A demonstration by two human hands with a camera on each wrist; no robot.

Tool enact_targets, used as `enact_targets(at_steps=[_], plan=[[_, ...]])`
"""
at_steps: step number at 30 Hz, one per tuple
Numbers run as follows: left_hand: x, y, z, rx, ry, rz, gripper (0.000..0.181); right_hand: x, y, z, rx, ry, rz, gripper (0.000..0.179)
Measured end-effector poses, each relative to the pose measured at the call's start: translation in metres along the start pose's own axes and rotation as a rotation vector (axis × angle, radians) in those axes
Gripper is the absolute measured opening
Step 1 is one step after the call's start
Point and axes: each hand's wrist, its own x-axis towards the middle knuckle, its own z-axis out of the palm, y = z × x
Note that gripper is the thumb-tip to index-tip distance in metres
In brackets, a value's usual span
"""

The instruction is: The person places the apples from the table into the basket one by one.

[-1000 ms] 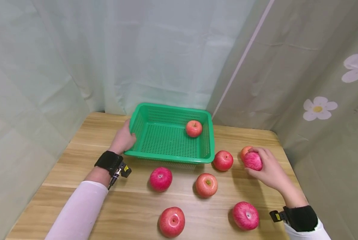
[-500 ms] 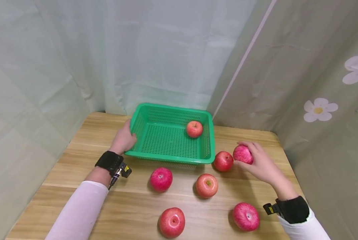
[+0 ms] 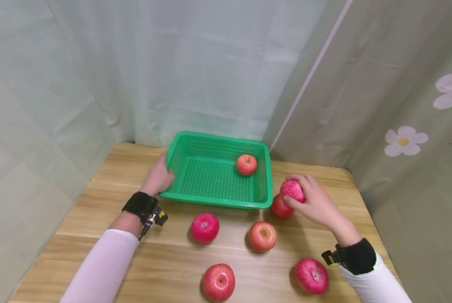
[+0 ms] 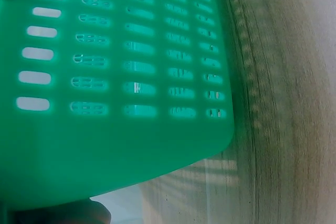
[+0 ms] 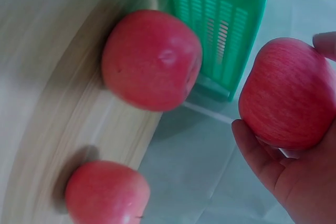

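A green plastic basket (image 3: 214,201) stands at the back of the table with one apple (image 3: 246,164) inside, near its right end. My left hand (image 3: 158,176) grips the basket's left rim, thumb on the near side; its fingers are hidden behind the wall. My right hand (image 3: 312,200) holds a pinkish-red apple (image 3: 292,190) between thumb and fingers, just right of the basket. In the head view that apple overlaps a red apple (image 3: 282,207) beside the basket's front right corner. The right wrist view shows the held apple (image 5: 287,93) raised, with the basket (image 5: 220,30) beyond it.
On the wooden table (image 3: 165,269) lie a dark pink apple (image 3: 205,228), a lighter apple (image 3: 262,236), a red apple (image 3: 219,282) near the front and a streaky pink apple (image 3: 311,275) at front right. Another apple (image 3: 326,193) is mostly hidden behind my right hand. Curtains (image 3: 218,63) hang behind the table.
My right hand has carried the pinkish-red apple left from the far right apple towards the basket. My left hand keeps its grip on the rim, and the basket stays in place.
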Motion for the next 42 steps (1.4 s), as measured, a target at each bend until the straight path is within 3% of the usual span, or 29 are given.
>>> enact_targets(at_steps=[14,22,31,42], plan=[[0.0,0.001,-0.001,0.015,0.001,0.007,0.071,0.031,-0.034,0.007,0.024,-0.033,-0.044,0.056],[-0.001,0.001,-0.001,0.013,0.005,0.001,0.071,0.053,-0.05,0.021,0.026,-0.059,-0.148,0.055],[-0.001,0.001,0.0,0.008,-0.008,-0.008,0.073,0.063,-0.055,0.036,0.029,-0.1,-0.178,0.053],[-0.003,0.002,-0.001,0.01,-0.008,-0.01,0.073,0.083,-0.055,0.056,-0.061,-0.157,-0.25,0.051]])
